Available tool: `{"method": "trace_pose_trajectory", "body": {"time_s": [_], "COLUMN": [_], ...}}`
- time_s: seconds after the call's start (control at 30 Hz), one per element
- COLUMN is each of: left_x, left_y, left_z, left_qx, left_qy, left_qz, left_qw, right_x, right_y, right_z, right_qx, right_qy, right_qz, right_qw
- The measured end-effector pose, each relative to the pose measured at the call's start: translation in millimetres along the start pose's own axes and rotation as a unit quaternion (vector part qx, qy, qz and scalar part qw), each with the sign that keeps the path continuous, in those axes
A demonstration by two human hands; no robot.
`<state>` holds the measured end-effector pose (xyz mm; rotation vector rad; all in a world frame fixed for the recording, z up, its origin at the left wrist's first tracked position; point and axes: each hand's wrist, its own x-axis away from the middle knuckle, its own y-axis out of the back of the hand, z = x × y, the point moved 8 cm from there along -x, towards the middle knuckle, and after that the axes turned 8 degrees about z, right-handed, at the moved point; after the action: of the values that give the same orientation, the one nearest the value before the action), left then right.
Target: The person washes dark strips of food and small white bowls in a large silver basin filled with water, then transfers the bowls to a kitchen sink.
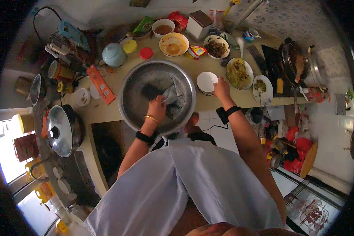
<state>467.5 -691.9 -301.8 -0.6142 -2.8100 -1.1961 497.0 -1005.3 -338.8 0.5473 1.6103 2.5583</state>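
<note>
A large metal basin stands at the counter's front edge. My left hand, with a bracelet and a black band at the wrist, is over the basin, its fingers closed on a pale, translucent item, perhaps a cloth or a plastic bag. Dark wet patches and small bubbles show on the basin's bottom. Right of the basin, my right hand grips the right rim of the top white bowl in a small stack. Whether it holds only the top bowl or also those beneath, I cannot tell.
Behind the basin are a cream bowl, a bowl of dark food, a red lid and a light-blue lidded pot. Oval plates of food and a cleaver lie to the right. A glass-lidded pan stands left.
</note>
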Motion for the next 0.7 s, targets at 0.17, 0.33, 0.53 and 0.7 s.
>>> {"method": "trace_pose_trajectory", "body": {"time_s": [0.17, 0.33, 0.53, 0.7], "left_x": [-1, 3, 10, 20], "left_y": [-22, -8, -1, 1], "left_z": [21, 6, 19, 36], "left_qx": [0.042, -0.004, 0.019, 0.028], "left_qy": [0.014, 0.012, 0.068, 0.056], "left_qz": [-0.014, -0.04, -0.031, -0.058], "left_qw": [0.999, 0.999, 0.997, 0.996], "right_x": [20, 25, -3, 21], "right_y": [39, 43, 19, 45], "right_z": [36, 58, 6, 47], "right_qx": [0.027, 0.059, 0.143, 0.097], "right_qy": [0.01, -0.009, 0.051, 0.064], "right_qz": [0.007, -0.003, -0.059, -0.145], "right_qw": [1.0, 0.998, 0.987, 0.983]}}
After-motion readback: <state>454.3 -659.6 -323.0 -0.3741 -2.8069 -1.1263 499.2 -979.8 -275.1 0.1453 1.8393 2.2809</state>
